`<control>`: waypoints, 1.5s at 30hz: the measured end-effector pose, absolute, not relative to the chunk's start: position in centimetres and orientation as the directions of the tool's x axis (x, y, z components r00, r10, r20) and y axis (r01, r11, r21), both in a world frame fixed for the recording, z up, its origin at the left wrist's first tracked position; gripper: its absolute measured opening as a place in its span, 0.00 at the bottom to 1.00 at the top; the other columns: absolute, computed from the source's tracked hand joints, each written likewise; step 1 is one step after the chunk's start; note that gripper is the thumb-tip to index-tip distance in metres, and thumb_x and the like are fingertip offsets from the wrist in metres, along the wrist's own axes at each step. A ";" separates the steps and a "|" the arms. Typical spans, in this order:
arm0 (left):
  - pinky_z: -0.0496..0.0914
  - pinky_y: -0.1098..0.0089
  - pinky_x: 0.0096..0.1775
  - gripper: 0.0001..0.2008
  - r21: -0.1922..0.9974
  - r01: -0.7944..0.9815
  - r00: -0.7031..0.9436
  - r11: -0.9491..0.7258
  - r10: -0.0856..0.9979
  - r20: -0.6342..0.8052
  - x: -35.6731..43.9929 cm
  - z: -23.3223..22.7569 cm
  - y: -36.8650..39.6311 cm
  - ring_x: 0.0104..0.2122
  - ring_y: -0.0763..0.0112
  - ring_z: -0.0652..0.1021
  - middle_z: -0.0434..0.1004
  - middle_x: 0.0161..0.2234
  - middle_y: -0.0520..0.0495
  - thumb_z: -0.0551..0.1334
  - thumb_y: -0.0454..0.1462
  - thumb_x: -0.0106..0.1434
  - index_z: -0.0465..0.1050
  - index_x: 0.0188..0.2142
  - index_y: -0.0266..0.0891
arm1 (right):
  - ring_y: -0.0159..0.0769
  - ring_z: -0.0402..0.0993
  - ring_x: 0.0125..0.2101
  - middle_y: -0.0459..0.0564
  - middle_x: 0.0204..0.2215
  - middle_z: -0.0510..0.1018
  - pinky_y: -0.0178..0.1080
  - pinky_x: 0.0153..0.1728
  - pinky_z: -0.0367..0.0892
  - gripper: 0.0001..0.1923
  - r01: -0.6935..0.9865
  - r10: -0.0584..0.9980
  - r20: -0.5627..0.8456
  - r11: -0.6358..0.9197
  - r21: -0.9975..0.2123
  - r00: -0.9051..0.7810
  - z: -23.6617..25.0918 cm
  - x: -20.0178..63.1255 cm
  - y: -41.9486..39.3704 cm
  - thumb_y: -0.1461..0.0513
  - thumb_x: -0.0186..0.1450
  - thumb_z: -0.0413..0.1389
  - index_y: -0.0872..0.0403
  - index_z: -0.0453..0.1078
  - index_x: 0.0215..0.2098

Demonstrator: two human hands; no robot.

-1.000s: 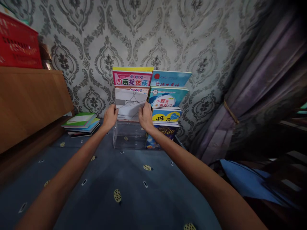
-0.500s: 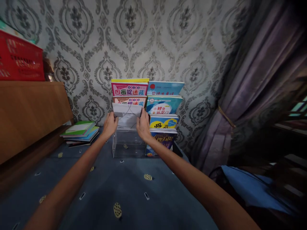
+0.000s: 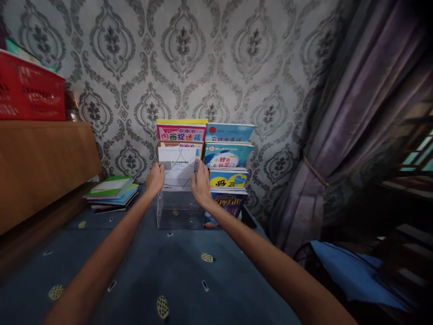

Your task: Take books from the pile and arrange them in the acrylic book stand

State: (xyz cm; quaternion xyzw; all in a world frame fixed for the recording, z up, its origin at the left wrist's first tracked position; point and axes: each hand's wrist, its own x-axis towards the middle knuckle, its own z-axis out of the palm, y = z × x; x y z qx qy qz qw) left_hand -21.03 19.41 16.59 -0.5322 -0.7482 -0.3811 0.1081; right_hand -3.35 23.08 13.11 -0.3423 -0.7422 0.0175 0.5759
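A white booklet with a grey label band and thin dark lines stands upright in the left column of a clear acrylic book rack. My left hand is closed on its left edge, while my right hand grips the right edge. Behind it rise a pink picture book and a similar brown-topped one, mostly covered. In the rack's right column stand two teal books, a yellow-and-blue book and a dark blue book. Below the booklet the clear front tiers show through to the cloth.
On the left, a stack of thin books lies on the dark blue patterned cloth. A red basket sits on a wooden cabinet. Patterned wallpaper rises behind the rack. A tied grey-purple curtain and a blue cloth are at right.
The booklet now stands more upright, showing more of its cover. Both hands keep their hold on its edges. The whole view has shifted slightly.
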 end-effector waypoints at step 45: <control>0.71 0.59 0.48 0.17 0.461 0.862 -0.475 0.211 0.656 0.587 -18.7 16.4 17.9 0.52 0.50 0.77 0.74 0.51 0.31 0.48 0.42 0.73 0.70 0.49 0.35 | 0.49 0.65 0.60 0.64 0.60 0.68 0.57 0.62 0.63 0.34 0.404 0.498 0.858 0.815 -0.415 -0.125 12.7 -2.8 22.6 0.66 0.66 0.45 0.58 0.51 0.70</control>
